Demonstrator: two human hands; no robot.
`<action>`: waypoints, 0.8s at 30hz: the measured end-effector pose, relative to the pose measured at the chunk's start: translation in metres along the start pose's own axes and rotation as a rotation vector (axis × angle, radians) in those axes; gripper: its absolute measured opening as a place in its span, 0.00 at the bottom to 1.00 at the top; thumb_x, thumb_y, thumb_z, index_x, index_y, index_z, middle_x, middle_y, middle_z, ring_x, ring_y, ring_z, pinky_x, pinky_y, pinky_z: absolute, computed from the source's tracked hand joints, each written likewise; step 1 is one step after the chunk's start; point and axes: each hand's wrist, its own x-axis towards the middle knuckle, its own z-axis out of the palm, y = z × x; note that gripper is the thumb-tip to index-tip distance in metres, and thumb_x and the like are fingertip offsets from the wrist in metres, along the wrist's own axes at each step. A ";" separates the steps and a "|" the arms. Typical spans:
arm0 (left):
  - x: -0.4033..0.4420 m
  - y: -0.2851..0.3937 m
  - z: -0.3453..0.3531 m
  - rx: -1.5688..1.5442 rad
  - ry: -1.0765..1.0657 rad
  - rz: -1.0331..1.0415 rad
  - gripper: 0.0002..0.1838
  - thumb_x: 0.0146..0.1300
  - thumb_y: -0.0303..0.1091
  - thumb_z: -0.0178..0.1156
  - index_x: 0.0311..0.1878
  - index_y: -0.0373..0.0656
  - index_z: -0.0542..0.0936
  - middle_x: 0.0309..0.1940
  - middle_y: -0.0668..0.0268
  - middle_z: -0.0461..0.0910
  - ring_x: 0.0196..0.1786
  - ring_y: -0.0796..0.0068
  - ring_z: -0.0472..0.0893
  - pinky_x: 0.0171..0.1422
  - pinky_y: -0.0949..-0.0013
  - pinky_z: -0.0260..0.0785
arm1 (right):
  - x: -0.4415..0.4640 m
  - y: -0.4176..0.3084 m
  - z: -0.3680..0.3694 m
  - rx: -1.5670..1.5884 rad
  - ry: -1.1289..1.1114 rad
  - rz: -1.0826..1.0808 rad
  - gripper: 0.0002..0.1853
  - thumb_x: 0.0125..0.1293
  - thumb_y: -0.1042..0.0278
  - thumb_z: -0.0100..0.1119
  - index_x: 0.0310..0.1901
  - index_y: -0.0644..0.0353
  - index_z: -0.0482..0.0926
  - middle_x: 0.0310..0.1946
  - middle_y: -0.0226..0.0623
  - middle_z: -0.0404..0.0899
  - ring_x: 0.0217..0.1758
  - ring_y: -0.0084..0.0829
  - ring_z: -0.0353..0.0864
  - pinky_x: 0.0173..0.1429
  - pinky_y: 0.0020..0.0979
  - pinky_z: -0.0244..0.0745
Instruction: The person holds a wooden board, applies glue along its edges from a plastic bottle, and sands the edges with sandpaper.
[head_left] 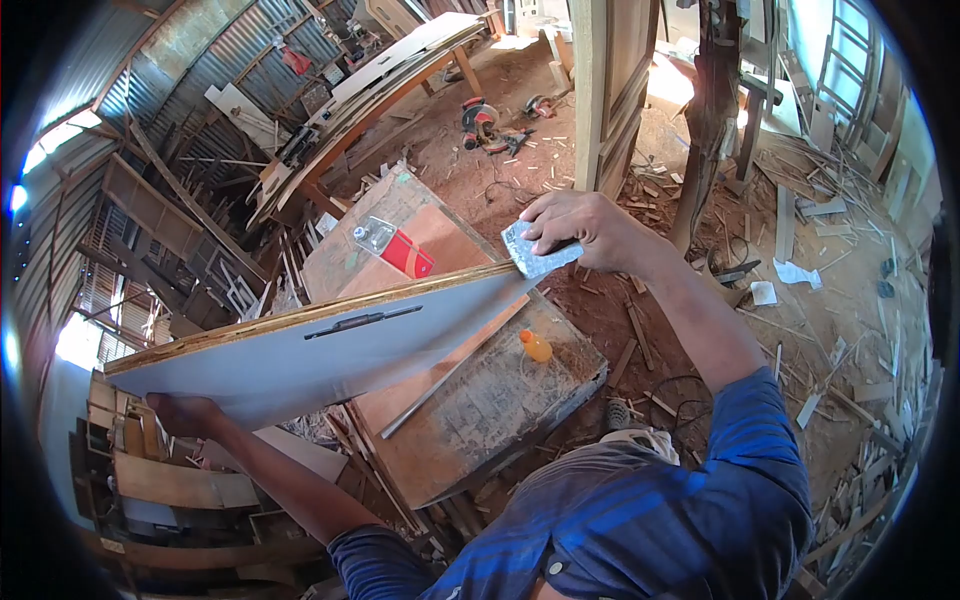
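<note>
A white-faced wooden panel [270,360] is held up on edge and tilted above the workbench, its bare wood edge facing up. A dark slot with a metal fitting [362,322] shows in its face. My left hand [185,414] is closed around the panel's lower left end, fingers partly hidden. At the far right corner, my right hand [585,228] grips a worn, grey-speckled sanding block [538,250], which touches the panel's edge.
On the workbench [470,425] are a clear bottle with a red label [405,254] and a small orange bottle [536,346]. A red power saw [482,125] sits on the floor among wood scraps. A long table [375,95] stands behind; a wooden post [708,120] rises at right.
</note>
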 end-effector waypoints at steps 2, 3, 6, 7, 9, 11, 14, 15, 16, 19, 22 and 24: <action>0.000 -0.004 0.000 -0.014 -0.003 0.042 0.53 0.74 0.78 0.32 0.40 0.30 0.86 0.36 0.47 0.87 0.42 0.51 0.86 0.50 0.47 0.76 | -0.007 0.004 0.001 0.011 0.040 0.034 0.16 0.45 0.89 0.68 0.37 0.63 0.89 0.46 0.41 0.91 0.64 0.44 0.85 0.70 0.40 0.79; -0.001 -0.004 0.001 -0.030 -0.010 0.028 0.54 0.74 0.78 0.31 0.41 0.30 0.86 0.36 0.47 0.87 0.42 0.51 0.86 0.50 0.47 0.76 | -0.011 0.007 0.002 0.059 0.073 0.062 0.16 0.46 0.89 0.68 0.37 0.62 0.89 0.46 0.41 0.91 0.64 0.43 0.85 0.70 0.40 0.79; 0.000 -0.002 0.001 -0.070 -0.032 -0.081 0.52 0.76 0.76 0.31 0.43 0.31 0.86 0.38 0.46 0.88 0.43 0.50 0.86 0.51 0.47 0.76 | -0.027 0.008 0.008 0.287 0.190 0.162 0.17 0.47 0.91 0.69 0.39 0.61 0.90 0.47 0.42 0.91 0.65 0.41 0.85 0.71 0.39 0.79; 0.002 -0.007 0.001 -0.041 -0.034 -0.075 0.51 0.76 0.75 0.31 0.44 0.31 0.86 0.39 0.47 0.88 0.44 0.50 0.86 0.51 0.47 0.76 | -0.031 0.005 0.012 0.419 0.242 0.207 0.18 0.48 0.92 0.69 0.39 0.61 0.91 0.48 0.42 0.91 0.65 0.40 0.85 0.72 0.39 0.78; 0.006 -0.014 0.001 0.016 -0.042 -0.062 0.48 0.78 0.72 0.33 0.45 0.32 0.86 0.41 0.48 0.88 0.45 0.51 0.86 0.51 0.49 0.75 | -0.041 0.005 0.022 0.575 0.290 0.257 0.18 0.51 0.93 0.68 0.40 0.60 0.91 0.49 0.42 0.91 0.65 0.38 0.85 0.72 0.39 0.78; 0.001 -0.012 -0.001 -0.041 -0.039 -0.039 0.42 0.80 0.65 0.35 0.53 0.32 0.84 0.49 0.45 0.87 0.50 0.45 0.86 0.56 0.47 0.77 | -0.053 0.012 0.036 0.623 0.284 0.269 0.19 0.53 0.94 0.67 0.41 0.59 0.91 0.50 0.43 0.91 0.65 0.38 0.85 0.73 0.38 0.77; 0.004 -0.025 0.003 -0.039 -0.014 0.022 0.41 0.80 0.66 0.36 0.51 0.34 0.84 0.46 0.47 0.87 0.47 0.48 0.85 0.54 0.49 0.76 | -0.061 0.023 0.050 0.536 0.333 0.276 0.19 0.54 0.95 0.66 0.42 0.60 0.91 0.49 0.41 0.91 0.66 0.40 0.84 0.73 0.40 0.77; 0.005 -0.026 0.004 -0.045 -0.005 0.023 0.42 0.79 0.67 0.36 0.50 0.33 0.85 0.45 0.48 0.87 0.46 0.50 0.84 0.52 0.50 0.75 | -0.064 0.029 0.054 0.507 0.349 0.278 0.19 0.54 0.95 0.66 0.43 0.60 0.91 0.49 0.41 0.91 0.67 0.40 0.84 0.73 0.40 0.77; 0.005 -0.023 0.004 -0.052 0.003 0.024 0.43 0.79 0.68 0.36 0.48 0.33 0.85 0.43 0.49 0.87 0.44 0.52 0.84 0.51 0.51 0.75 | -0.067 0.036 0.058 0.469 0.365 0.284 0.19 0.54 0.95 0.66 0.43 0.60 0.91 0.49 0.40 0.91 0.67 0.40 0.84 0.73 0.39 0.77; 0.000 -0.006 0.000 -0.121 0.012 -0.056 0.45 0.79 0.69 0.34 0.47 0.31 0.85 0.43 0.48 0.87 0.44 0.52 0.84 0.51 0.51 0.75 | -0.073 0.053 0.055 0.310 0.395 0.309 0.21 0.52 0.95 0.65 0.42 0.59 0.90 0.49 0.39 0.91 0.67 0.40 0.84 0.73 0.39 0.78; -0.002 0.006 -0.001 -0.021 -0.014 -0.070 0.41 0.81 0.63 0.34 0.48 0.31 0.83 0.44 0.46 0.87 0.46 0.46 0.85 0.51 0.47 0.77 | -0.066 0.052 0.040 0.132 0.399 0.328 0.22 0.50 0.96 0.63 0.42 0.58 0.90 0.49 0.39 0.91 0.67 0.40 0.85 0.73 0.38 0.78; 0.001 -0.001 -0.002 0.130 -0.048 -0.007 0.31 0.82 0.54 0.37 0.52 0.35 0.80 0.46 0.45 0.87 0.48 0.39 0.86 0.52 0.43 0.79 | -0.056 0.040 0.026 0.104 0.413 0.309 0.23 0.49 0.96 0.61 0.41 0.58 0.90 0.49 0.38 0.91 0.66 0.39 0.85 0.73 0.37 0.78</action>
